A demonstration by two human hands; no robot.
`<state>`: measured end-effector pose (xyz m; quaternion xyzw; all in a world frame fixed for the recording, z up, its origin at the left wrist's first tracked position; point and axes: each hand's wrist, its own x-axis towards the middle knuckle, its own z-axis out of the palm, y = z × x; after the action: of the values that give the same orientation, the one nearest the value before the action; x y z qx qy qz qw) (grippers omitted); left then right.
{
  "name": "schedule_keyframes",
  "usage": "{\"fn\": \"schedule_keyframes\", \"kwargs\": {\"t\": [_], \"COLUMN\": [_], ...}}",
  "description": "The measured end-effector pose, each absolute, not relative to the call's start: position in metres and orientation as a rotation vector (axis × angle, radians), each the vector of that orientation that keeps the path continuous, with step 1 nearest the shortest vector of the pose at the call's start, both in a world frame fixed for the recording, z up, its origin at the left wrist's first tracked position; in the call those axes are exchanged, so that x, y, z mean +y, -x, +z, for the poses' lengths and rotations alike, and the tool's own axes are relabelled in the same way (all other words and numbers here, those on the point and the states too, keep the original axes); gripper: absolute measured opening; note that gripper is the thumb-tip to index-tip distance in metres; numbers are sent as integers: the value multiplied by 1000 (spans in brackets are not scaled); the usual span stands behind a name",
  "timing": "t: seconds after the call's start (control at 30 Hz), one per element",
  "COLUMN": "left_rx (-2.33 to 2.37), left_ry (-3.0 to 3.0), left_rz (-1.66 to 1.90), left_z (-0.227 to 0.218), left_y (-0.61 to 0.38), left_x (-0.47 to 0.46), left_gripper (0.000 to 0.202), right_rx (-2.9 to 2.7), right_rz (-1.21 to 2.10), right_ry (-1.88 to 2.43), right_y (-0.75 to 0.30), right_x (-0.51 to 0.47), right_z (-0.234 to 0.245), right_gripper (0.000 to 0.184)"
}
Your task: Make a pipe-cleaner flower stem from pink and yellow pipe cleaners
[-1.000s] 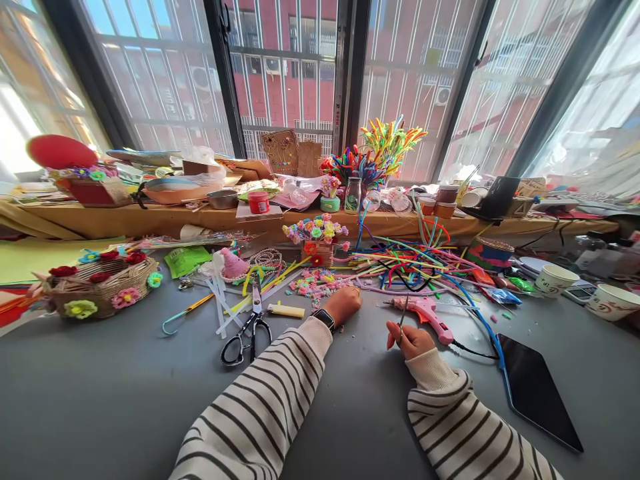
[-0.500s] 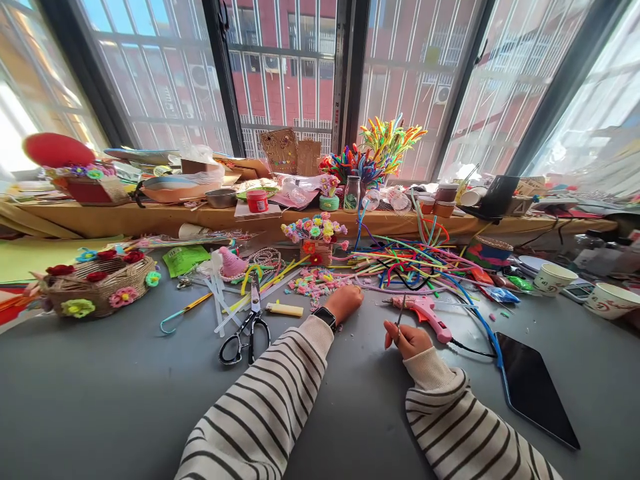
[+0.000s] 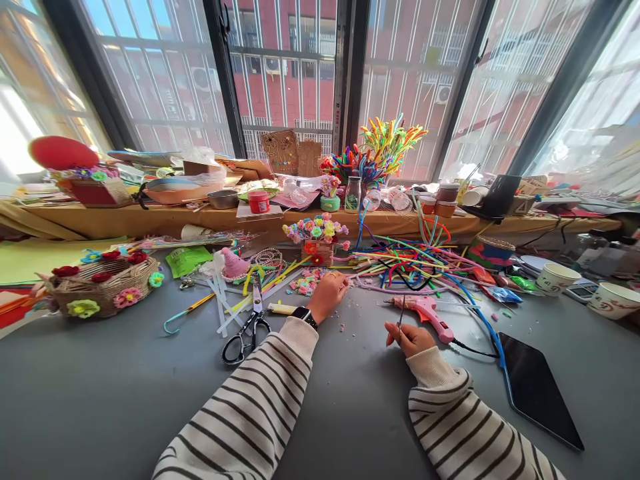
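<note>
My left hand (image 3: 327, 293), in a striped sleeve with a black watch, reaches forward over a heap of small coloured craft flowers (image 3: 306, 283) on the grey table (image 3: 125, 393). Its fingers are curled down onto them; what they grip is hidden. My right hand (image 3: 409, 338) rests on the table, pinching a thin dark stick (image 3: 401, 311) that points upward. A pink glue gun (image 3: 426, 311) lies just beyond it. Black-handled scissors (image 3: 246, 330) and a pale glue stick (image 3: 278, 309) lie left of my left wrist.
A tangle of coloured pipe cleaners (image 3: 410, 263) spreads behind the glue gun. A dark tablet (image 3: 537, 390) lies at right, paper cups (image 3: 555, 279) beyond. A flower-trimmed wicker basket (image 3: 103, 285) sits at left. A small flower pot (image 3: 318, 240) stands mid-table. The cluttered windowsill (image 3: 150, 217) runs behind.
My left hand has moved left and forward, from the table beside the pipe cleaners onto the heap of small flowers. The right hand has stayed in place with the stick.
</note>
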<state>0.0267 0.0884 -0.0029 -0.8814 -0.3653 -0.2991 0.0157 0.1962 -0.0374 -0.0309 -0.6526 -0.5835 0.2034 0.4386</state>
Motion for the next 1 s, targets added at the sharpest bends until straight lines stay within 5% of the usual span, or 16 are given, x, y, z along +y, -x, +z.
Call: {"fn": "schedule_keyframes", "kwargs": {"t": [0.23, 0.53, 0.8, 1.0], "left_rx": [-1294, -1380, -1459, -1556], "left_ry": [2697, 2728, 2657, 2466], "left_rz": [-1064, -1271, -1256, -1320], "left_z": [0, -6, -7, -2], "left_y": [-9, 6, 5, 5], "left_x": [80, 76, 73, 71], "left_gripper": [16, 20, 20, 19], "right_rx": [-874, -1831, -1924, -1508], "right_rz": [708, 305, 516, -81], "right_ry": [1512, 2076, 2184, 2125], "right_y": [-220, -194, -181, -237], "right_x": [-35, -22, -15, -72], "right_z": [-33, -6, 21, -16], "right_gripper": [45, 14, 7, 42]}}
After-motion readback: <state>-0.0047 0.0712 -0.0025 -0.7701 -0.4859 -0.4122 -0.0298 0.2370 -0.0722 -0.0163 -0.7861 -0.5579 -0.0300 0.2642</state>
